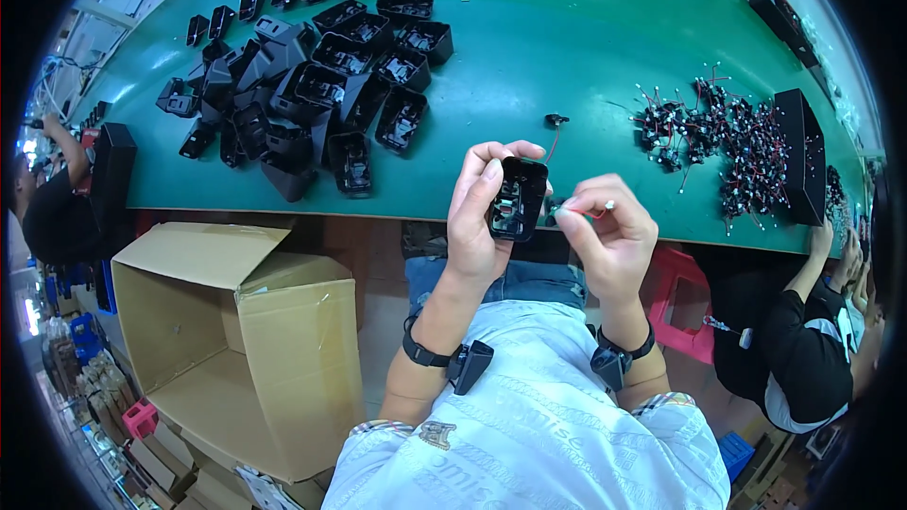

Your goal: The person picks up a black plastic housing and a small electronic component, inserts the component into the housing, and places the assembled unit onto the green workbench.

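Black plastic housing (519, 198) in hand at the green table's (539, 57) near edge
The left hand (474, 222) grips the open-faced housing from its left; the right hand (616, 238), fingertips pinched just beside it, holds a red wire (597, 215) with a white plug (609, 205).

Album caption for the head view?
Left hand holding a black housing, right hand a red wire, at a green table.

One wide fisheye view looks steeply down from head height, the shirt (539, 397) nearest, left hand (475, 217) and right hand (616, 238) close below, the bench (548, 42) stretching away ahead, its long edges curving.
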